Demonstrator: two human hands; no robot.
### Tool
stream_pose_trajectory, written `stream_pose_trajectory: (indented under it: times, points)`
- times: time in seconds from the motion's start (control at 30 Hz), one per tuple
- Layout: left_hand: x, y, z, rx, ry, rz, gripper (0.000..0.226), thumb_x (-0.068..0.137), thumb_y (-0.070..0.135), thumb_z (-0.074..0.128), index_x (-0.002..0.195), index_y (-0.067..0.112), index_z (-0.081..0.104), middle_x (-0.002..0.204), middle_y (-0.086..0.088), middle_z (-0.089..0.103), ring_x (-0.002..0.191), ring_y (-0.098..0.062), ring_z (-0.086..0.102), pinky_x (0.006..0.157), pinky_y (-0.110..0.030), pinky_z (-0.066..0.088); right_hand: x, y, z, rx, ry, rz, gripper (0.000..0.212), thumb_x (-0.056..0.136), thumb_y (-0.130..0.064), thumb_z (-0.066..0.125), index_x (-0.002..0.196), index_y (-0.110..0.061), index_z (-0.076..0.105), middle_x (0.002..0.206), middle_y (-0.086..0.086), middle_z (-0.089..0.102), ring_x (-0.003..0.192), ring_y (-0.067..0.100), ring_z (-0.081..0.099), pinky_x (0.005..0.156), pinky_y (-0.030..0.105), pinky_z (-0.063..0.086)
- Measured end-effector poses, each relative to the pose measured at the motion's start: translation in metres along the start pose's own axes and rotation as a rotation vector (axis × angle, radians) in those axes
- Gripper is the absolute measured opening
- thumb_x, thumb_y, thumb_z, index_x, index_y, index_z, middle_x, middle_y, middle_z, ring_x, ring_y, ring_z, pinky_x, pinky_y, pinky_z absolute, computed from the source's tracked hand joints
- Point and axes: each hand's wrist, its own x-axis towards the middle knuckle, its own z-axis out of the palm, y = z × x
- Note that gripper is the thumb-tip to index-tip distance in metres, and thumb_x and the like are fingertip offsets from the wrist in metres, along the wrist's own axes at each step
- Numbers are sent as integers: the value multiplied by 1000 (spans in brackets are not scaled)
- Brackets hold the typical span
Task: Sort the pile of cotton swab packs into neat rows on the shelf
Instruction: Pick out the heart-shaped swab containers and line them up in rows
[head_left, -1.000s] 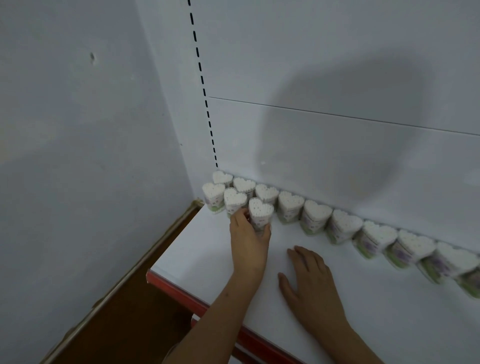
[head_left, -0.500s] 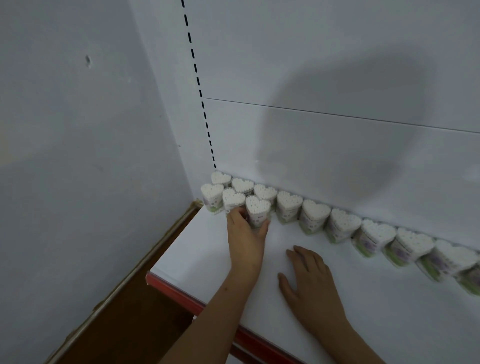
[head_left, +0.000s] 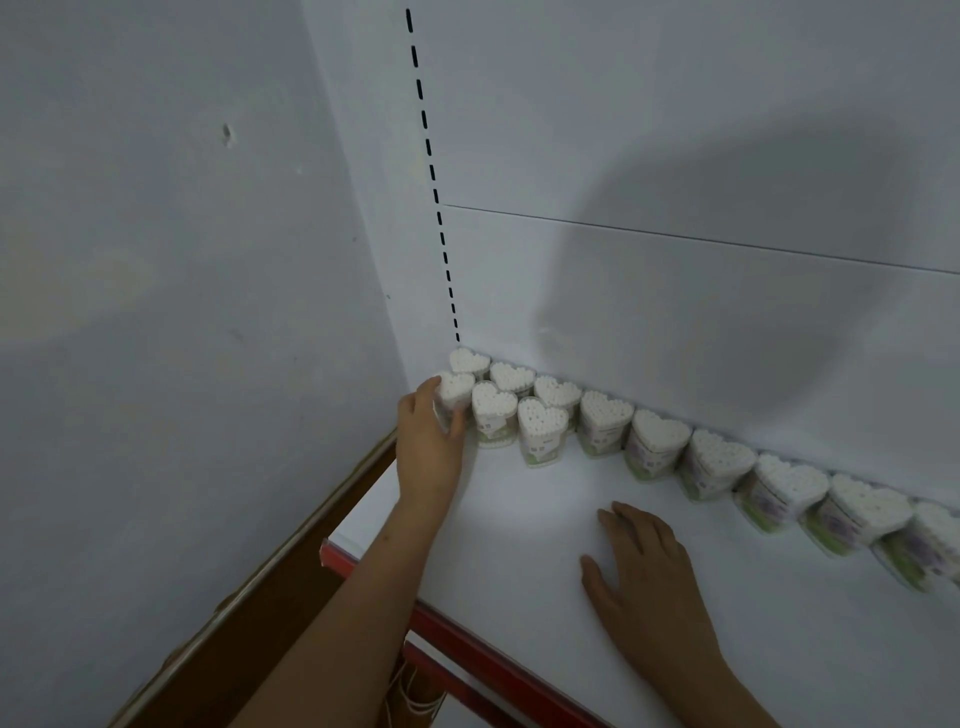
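White shelf (head_left: 519, 525) tucked into a pale grey corner, red strip along its front edge (head_left: 483, 654). Left hand (head_left: 428, 447) has fingers and thumb curled around the leftmost front pack (head_left: 453, 391), right at the shelf's left end. Two more front packs sit beside it, touching the back row of heart-shaped swab packs (head_left: 660, 441) lining the rear panel (head_left: 675, 322). Right hand (head_left: 644, 577) lies flat on the shelf, fingers relaxed, holding nothing.

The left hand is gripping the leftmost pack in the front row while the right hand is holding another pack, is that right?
Not quite. The head view shows the right hand lying flat on the shelf, holding nothing. The left hand does grip the leftmost front-row pack.
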Motion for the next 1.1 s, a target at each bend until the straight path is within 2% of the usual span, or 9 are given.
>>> stream_pose_trajectory:
  times: [0.27, 0.37, 0.47, 0.53, 0.6, 0.73, 0.87, 1.0, 1.1]
  points:
    - [16, -12, -6, 74, -55, 66, 38, 100, 12, 56, 138, 14, 56, 119, -6, 53, 103, -21, 61, 90, -27, 48, -1, -3, -5, 26, -17, 2, 56, 86, -48, 44, 125, -13, 63, 129, 4, 59, 120, 24, 52, 98, 39, 47]
    - [16, -13, -9, 91, -97, 76, 43, 98, 14, 60, 141, 13, 52, 126, -8, 49, 113, -25, 59, 97, -32, 49, -1, -3, -6, 37, -45, 17, 56, 86, -48, 43, 126, -14, 62, 130, 4, 58, 121, 24, 52, 99, 39, 46]
    - [3, 2, -14, 147, -7, 87, 55, 93, 19, 68, 144, 10, 47, 141, -16, 42, 129, -28, 43, 101, -32, 43, 0, -4, -8, 75, -69, 18, 54, 87, -48, 44, 126, -14, 62, 130, 3, 58, 121, 25, 54, 100, 38, 45]
    - [-15, 23, -17, 149, 89, 140, 51, 92, 17, 68, 139, 11, 49, 138, -14, 44, 127, -26, 41, 97, -25, 36, -1, -5, -14, 185, -65, 20, 53, 88, -47, 44, 128, -15, 60, 132, 2, 57, 123, 21, 51, 104, 37, 44]
    - [-40, 48, -13, 101, 84, 228, 43, 92, 13, 65, 133, 13, 52, 133, -8, 46, 123, -22, 44, 96, -24, 36, -1, -6, -30, 289, -41, 36, 54, 91, -48, 43, 134, -17, 56, 137, -2, 51, 128, 13, 43, 108, 34, 41]
    - [-97, 91, 23, -7, -161, 285, 35, 94, 13, 61, 127, 20, 56, 122, 7, 48, 111, -10, 51, 90, -23, 41, 7, 9, -90, 317, 90, 64, 55, 95, -50, 41, 140, -20, 50, 142, -7, 47, 132, 5, 39, 109, 19, 30]
    - [-156, 140, 82, -97, -499, 416, 33, 95, 21, 59, 128, 26, 55, 119, 18, 48, 100, -8, 58, 75, -24, 46, 8, 52, -164, 302, 284, 147, 46, 99, -39, 50, 139, -17, 51, 141, -6, 48, 132, 5, 40, 108, 10, 25]
    - [-223, 199, 136, -231, -920, 542, 37, 96, 54, 37, 128, 39, 49, 117, 27, 52, 100, 3, 60, 74, -17, 48, -25, 113, -236, 223, 409, 271, 47, 102, -43, 42, 142, -19, 46, 143, -5, 46, 132, 8, 41, 109, 17, 31]
    - [-280, 236, 177, -244, -1168, 703, 33, 95, 62, 30, 127, 57, 35, 120, 34, 46, 108, 10, 53, 75, -12, 46, -67, 160, -283, 180, 499, 376, 44, 104, -39, 42, 142, -18, 46, 141, -3, 48, 129, 11, 46, 108, 26, 37]
